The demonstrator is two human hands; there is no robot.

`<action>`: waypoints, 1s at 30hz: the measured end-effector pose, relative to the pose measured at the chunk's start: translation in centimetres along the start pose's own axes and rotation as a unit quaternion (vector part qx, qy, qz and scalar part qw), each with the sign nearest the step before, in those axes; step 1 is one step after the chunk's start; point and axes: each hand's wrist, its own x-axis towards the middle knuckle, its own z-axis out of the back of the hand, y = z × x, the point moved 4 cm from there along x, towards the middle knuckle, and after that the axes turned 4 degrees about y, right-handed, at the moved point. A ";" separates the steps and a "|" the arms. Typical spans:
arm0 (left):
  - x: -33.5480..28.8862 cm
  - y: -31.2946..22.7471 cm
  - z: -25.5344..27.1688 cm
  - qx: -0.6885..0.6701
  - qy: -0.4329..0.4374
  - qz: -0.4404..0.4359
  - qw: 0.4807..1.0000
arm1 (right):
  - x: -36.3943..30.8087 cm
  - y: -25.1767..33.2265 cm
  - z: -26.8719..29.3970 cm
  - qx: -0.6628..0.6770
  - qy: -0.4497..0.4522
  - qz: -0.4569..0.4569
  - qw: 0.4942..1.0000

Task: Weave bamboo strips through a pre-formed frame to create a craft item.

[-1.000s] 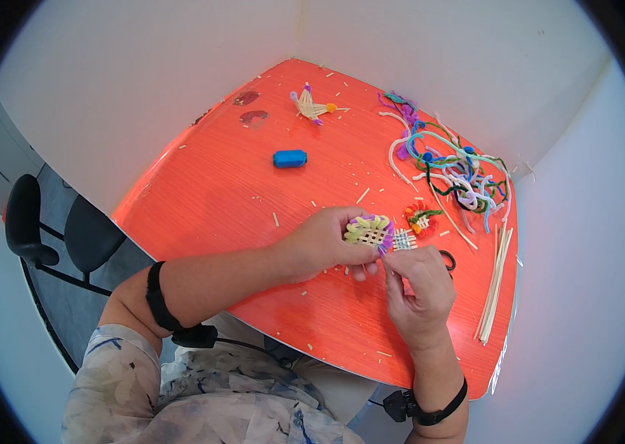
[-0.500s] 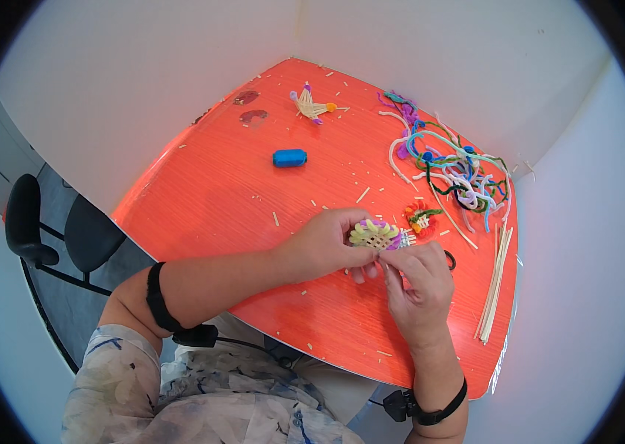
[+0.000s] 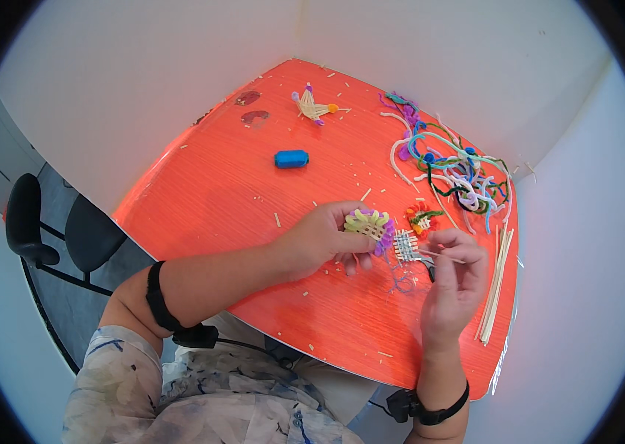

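My left hand (image 3: 323, 238) is closed round the edge of a small woven stick piece (image 3: 369, 226), which has fuzzy yellow and purple looped edging. My right hand (image 3: 457, 277) has drawn apart from it and pinches a thin pale stick (image 3: 442, 255) between thumb and fingers. Between the hands lies a bare woven grid of short sticks (image 3: 406, 246), beside some thin blue thread (image 3: 401, 281). Partly behind my right hand show scissors (image 3: 430, 271) with a dark handle. Just beyond the grid is a round woven piece (image 3: 421, 219) edged in red, orange and green.
A tangle of coloured yarn (image 3: 460, 166) lies at the back right, with a bundle of long sticks (image 3: 496, 285) along the right edge. A blue spool of thread (image 3: 292, 159) and a stick star (image 3: 314, 107) sit farther back. Stick scraps dot the red table (image 3: 216, 200). White walls surround it.
My right hand has moved right, away from the woven piece, with a thin stick in its fingers. The bare grid, thread and scissors now show more. My left hand has shifted slightly left.
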 end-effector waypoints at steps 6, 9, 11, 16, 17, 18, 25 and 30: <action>-0.4 -0.5 -0.4 -0.034 0.084 -0.020 0.996 | 0.2 -0.8 0.0 0.170 0.002 -0.123 0.978; -0.7 -0.9 -1.0 0.013 0.120 -0.024 0.992 | -0.1 -1.6 -0.3 0.176 0.055 -0.177 0.967; -0.7 -0.9 -1.3 0.047 0.130 -0.021 0.990 | -0.3 -1.8 -0.6 0.175 0.093 -0.193 0.961; -0.6 -0.4 -0.9 0.040 0.145 -0.022 0.988 | -0.4 -1.3 -0.9 0.070 0.145 -0.254 0.954; -0.5 -0.3 -0.9 0.040 0.147 -0.021 0.988 | -0.4 -1.3 -0.7 0.069 0.143 -0.254 0.954; -0.4 -0.1 -0.8 0.043 0.150 -0.019 0.988 | -0.5 -1.5 -0.8 0.055 0.161 -0.269 0.948; -0.3 -0.1 -0.9 0.025 0.153 -0.015 0.988 | -0.5 -2.0 -0.8 0.013 0.185 -0.263 0.947; -0.3 -0.2 -0.9 0.027 0.150 -0.014 0.988 | -0.6 -2.5 -0.5 0.003 0.196 -0.232 0.953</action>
